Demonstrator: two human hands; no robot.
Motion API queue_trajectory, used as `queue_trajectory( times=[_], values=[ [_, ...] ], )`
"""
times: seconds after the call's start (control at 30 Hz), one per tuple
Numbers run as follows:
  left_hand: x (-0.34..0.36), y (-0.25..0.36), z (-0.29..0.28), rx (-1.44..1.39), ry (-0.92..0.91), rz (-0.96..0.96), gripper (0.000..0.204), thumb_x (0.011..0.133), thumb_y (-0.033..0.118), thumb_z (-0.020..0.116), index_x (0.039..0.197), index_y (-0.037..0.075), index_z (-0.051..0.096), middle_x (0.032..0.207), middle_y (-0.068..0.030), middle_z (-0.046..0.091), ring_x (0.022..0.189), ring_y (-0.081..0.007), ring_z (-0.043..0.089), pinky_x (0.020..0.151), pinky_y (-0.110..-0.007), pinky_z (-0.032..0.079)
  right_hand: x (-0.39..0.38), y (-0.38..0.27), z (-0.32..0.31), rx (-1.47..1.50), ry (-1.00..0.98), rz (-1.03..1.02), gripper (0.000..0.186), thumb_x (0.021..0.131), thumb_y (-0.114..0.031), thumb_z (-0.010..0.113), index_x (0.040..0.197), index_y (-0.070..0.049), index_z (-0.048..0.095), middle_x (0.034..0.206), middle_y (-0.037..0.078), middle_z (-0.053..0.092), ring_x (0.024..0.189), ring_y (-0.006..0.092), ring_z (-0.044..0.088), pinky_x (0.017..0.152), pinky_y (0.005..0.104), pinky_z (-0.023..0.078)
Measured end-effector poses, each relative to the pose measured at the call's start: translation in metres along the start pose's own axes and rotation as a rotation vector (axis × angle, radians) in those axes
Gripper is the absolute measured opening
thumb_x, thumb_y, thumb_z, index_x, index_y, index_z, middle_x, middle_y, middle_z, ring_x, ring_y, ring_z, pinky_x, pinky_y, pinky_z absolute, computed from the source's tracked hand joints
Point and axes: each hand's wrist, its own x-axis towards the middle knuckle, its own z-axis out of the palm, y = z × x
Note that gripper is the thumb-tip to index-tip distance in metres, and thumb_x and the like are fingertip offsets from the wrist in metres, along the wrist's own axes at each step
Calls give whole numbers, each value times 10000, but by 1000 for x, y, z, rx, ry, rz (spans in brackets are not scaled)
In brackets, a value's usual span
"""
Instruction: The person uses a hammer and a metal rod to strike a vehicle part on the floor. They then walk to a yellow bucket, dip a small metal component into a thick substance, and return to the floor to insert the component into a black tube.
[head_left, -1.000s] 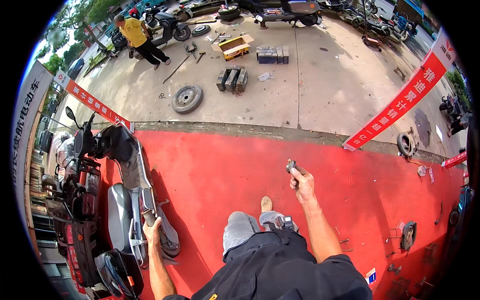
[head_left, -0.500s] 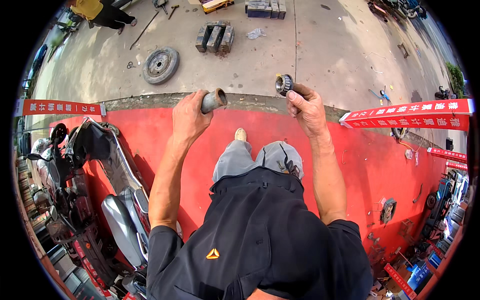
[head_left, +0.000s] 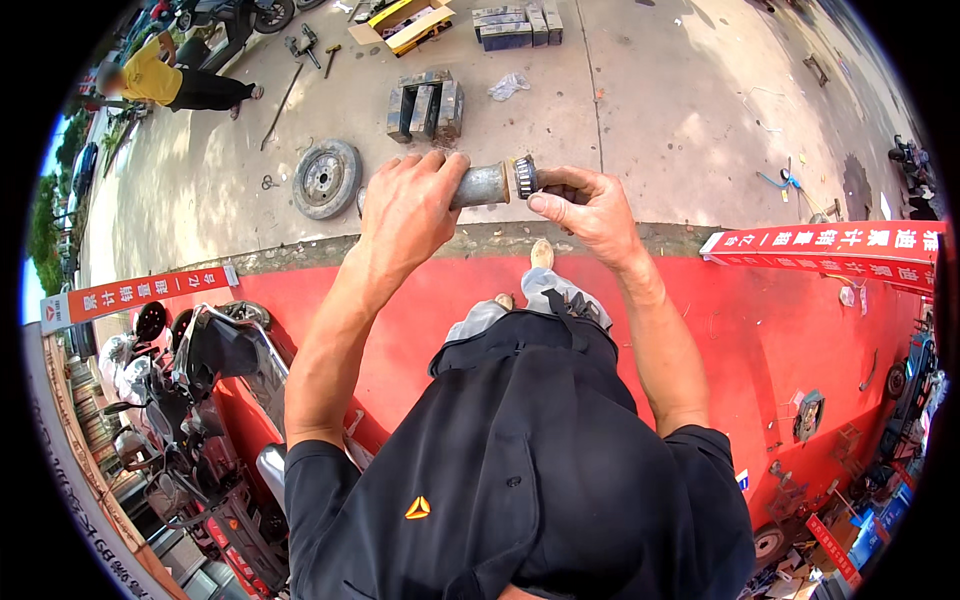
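Note:
My left hand [head_left: 408,208] is closed around a grey, scuffed metal tube [head_left: 482,186], held level out in front of me over the edge of the red floor. My right hand [head_left: 585,210] grips a ringed metal bearing [head_left: 523,178] with thumb and fingers, right up against the tube's right end; whether it is seated on the tube or only touching it, I cannot tell.
A wheel [head_left: 325,180], stacked battery blocks [head_left: 425,105], an open carton [head_left: 407,32] and tools lie on the pavement [head_left: 680,120]. A person in yellow [head_left: 150,75] is at upper left. Scooters [head_left: 215,370] crowd my left; red banners [head_left: 135,298] stand both sides.
My left hand has risen from beside the scooter seat with the tube and turned it sideways. Both hands have come together, bringing the bearing to the tube's end. My feet have moved.

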Motion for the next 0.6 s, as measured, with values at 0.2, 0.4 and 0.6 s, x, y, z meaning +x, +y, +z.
queue_trajectory(
  times=[0.2, 0.4, 0.6],
  values=[
    [53, 4, 9, -6, -3, -20, 451, 679, 49, 816, 1099, 96, 658, 886, -98, 675, 875, -322, 685, 771, -449, 524, 38, -3, -32, 68, 13, -40, 318, 906, -117, 829, 1168, 40, 744, 956, 25, 722, 835, 63, 614, 719, 238, 508],
    [92, 6, 24, -16, -33, 37, 408, 682, 54, 799, 1048, 78, 623, 865, -112, 661, 863, -343, 678, 756, -468, 524, 55, -2, -63, 79, 39, -27, 316, 900, -122, 838, 1163, 29, 748, 915, 9, 707, 804, 55, 592, 689, 234, 485],
    [119, 4, 38, -167, 29, 13, 434, 678, 52, 817, 1084, 86, 667, 906, -117, 687, 893, -345, 688, 783, -465, 535, 66, -7, -85, 202, 133, -89, 322, 899, -143, 846, 1155, 30, 751, 848, -5, 682, 699, 36, 533, 587, 226, 426]
  ],
)
